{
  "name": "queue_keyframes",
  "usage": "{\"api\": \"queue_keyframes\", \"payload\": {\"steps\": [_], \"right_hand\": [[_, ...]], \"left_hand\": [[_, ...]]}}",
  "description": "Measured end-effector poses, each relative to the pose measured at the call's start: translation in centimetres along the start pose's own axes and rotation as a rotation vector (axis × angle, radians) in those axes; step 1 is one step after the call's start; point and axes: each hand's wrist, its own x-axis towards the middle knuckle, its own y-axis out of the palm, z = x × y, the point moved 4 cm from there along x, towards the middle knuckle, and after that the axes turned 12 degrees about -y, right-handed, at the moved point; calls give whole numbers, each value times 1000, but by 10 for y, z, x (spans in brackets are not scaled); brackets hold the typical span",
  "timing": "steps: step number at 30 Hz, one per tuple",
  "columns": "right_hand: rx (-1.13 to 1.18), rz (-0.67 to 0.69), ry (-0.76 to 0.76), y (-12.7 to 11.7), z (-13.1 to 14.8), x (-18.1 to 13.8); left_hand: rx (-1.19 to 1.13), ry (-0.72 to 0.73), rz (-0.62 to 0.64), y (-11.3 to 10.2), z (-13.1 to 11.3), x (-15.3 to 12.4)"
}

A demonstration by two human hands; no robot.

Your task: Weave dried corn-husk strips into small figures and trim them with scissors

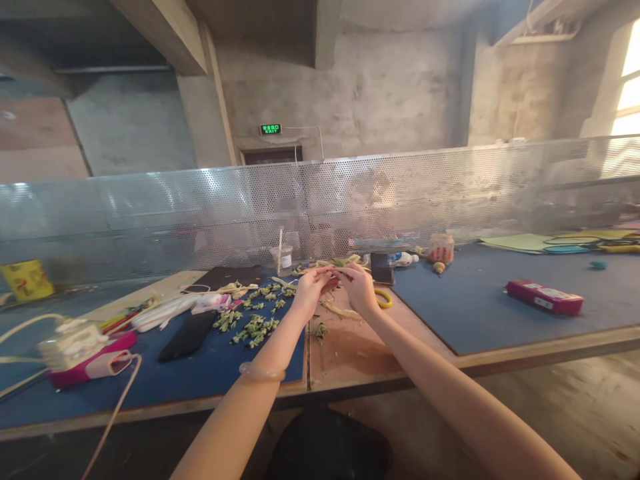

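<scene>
My left hand [311, 288] and my right hand [359, 288] meet above the middle of the bench, thumbs and fingers pinched together. Whatever sits between the fingertips is too small to make out. Below them, pale twisted strips [343, 311] and a small green leafy sprig [321, 331] lie on the brown board [360, 360]. Several green leafy clusters [255, 329] are spread on the blue mat left of my hands. A yellow ring like a tape roll [383, 298] lies close by my right wrist. A bangle circles my left forearm.
A dark phone-like screen [383, 268], a water bottle [404, 259], a jar [441, 248] and a cup with a straw [285, 260] stand behind. A magenta box [544, 297] lies right; a black slab [187, 335] and corded items lie left. A perforated metal screen [330, 200] borders the back.
</scene>
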Motion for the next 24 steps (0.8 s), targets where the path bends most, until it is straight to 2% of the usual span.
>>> {"api": "queue_keyframes", "payload": {"steps": [8,13,24], "right_hand": [[169,-23,74,2,0,1],[192,-24,80,3,4,4],[280,69,76,8,5,5]], "left_hand": [[-57,15,-40,-1,-2,-1],[-147,17,-38,2,-3,-2],[-352,-97,-65,-7,4,3]]}}
